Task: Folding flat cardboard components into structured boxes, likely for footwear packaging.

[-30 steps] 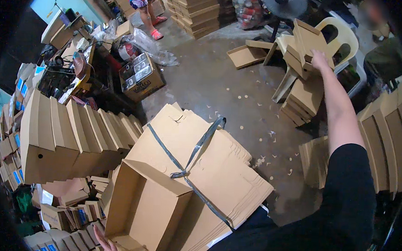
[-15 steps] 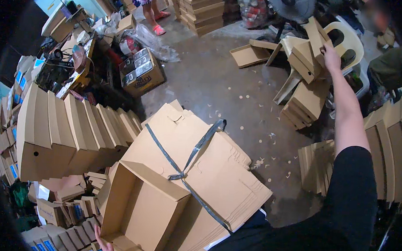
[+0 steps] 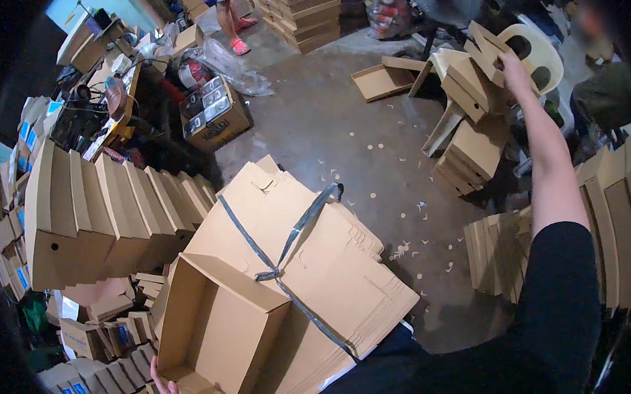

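Note:
At the lower left, my left hand (image 3: 166, 387) grips the near left edge of an open cardboard box (image 3: 212, 327); only some fingers show. The box rests tilted on a stack of flat cardboard sheets (image 3: 340, 270) in front of me, bound with a dark strap (image 3: 298, 232). My right arm reaches far out to the right. There, my right hand (image 3: 513, 72) is closed on the edge of a cardboard box piece (image 3: 488, 52) above a white plastic chair (image 3: 553, 56). Another folded cardboard box (image 3: 471, 87) lies on the chair under it.
Nested cardboard boxes (image 3: 107, 222) stand in a row at left. More stacks (image 3: 489, 152) sit by the chair and at right. A shallow box (image 3: 380, 83) lies on the floor amid cardboard scraps. A person's legs (image 3: 228, 25), a tall box stack (image 3: 300, 14) and a fan are at the back.
The whole view has shifted slightly. At the chair, my right hand has moved a little, and the box piece in it leans more to the left. My left hand stays on the open box.

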{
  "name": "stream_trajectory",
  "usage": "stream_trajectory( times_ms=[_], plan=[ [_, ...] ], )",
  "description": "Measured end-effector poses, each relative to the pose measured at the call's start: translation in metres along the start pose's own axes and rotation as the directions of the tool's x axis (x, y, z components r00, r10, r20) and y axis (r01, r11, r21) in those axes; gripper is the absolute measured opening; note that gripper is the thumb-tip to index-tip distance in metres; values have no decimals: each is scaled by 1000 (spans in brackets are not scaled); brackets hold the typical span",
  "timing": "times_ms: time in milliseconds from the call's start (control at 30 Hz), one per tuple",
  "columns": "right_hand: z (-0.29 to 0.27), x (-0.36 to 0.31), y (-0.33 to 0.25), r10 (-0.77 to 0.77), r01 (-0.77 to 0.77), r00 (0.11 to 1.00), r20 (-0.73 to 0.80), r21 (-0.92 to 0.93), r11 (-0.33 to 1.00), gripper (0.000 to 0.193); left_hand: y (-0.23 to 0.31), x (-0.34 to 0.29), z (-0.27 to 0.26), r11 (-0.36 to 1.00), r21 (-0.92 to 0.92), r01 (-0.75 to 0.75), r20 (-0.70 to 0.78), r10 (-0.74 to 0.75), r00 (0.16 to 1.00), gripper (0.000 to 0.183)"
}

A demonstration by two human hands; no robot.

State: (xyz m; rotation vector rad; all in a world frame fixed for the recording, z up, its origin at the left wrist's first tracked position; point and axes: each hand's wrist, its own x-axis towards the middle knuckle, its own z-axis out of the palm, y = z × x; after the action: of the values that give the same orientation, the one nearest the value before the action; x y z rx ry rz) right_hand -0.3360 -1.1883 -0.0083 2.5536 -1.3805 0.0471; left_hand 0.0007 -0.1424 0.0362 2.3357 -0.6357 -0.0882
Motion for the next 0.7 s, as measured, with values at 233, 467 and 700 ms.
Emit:
stream_trajectory(
  times_ms=[233,467,700],
  plan=[
    [-21,-20,-32,146,-37,890,-432,250,967,25,-16,-4,1,999,8,51,-20,-50,999,83],
    [-18,-44,-6,125,38,823,-554,272,962,30,-21,7,9,994,-102,42,-124,-54,991,85],
    [-99,-37,-92,17,434,723,-691,473,767,27,-85,-3,-6,981,-182,-70,-162,40,986,101]
  ],
)
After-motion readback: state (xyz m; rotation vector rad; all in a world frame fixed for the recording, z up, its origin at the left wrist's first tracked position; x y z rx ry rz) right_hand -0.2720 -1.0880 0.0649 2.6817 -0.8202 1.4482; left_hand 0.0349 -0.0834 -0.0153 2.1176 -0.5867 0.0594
